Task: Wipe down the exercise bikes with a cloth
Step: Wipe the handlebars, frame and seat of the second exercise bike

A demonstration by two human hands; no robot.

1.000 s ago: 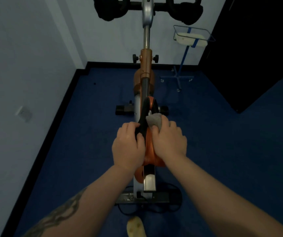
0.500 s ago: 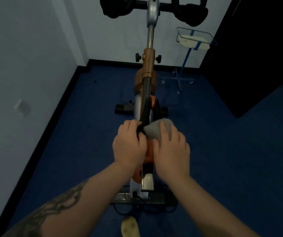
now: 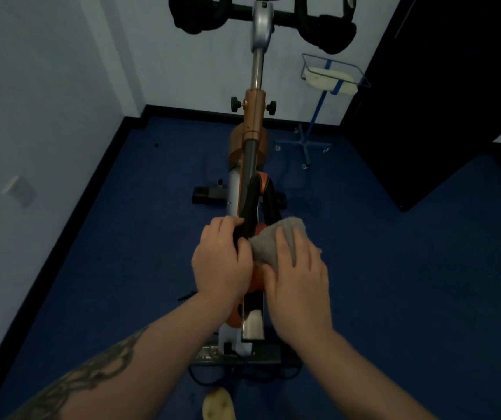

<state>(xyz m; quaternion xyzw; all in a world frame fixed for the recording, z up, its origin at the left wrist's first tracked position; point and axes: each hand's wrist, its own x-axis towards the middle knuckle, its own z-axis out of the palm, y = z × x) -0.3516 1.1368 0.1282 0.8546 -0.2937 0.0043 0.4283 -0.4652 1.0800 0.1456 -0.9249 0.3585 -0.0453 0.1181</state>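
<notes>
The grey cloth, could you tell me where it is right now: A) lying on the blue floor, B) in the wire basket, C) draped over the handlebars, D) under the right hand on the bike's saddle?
D: the right hand presses the grey cloth onto the saddle.

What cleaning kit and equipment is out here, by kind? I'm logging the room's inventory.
Exercise bike: 1
Grey cloth: 1
Blue wire basket stand: 1
Total: 3
</notes>
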